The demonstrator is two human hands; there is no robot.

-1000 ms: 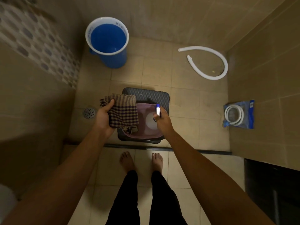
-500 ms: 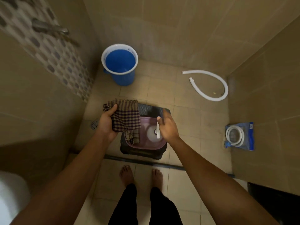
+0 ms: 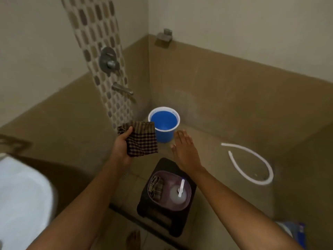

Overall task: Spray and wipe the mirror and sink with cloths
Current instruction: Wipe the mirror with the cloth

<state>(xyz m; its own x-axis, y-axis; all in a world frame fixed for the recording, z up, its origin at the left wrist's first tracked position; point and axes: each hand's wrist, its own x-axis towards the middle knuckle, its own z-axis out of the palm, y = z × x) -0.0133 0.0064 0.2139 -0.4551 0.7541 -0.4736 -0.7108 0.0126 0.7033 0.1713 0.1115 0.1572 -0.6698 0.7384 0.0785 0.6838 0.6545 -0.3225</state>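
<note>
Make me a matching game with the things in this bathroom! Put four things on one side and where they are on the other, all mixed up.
Things:
1. checked cloth
2. spray bottle
3. blue bucket
4. white hose

Places:
A. curled on the floor on the right
B. held in the left hand
C. on the floor in the corner, below the tap
D. standing in the purple tub on the dark stool

Pairs: 1-B, 2-D, 3-C, 4-A
</note>
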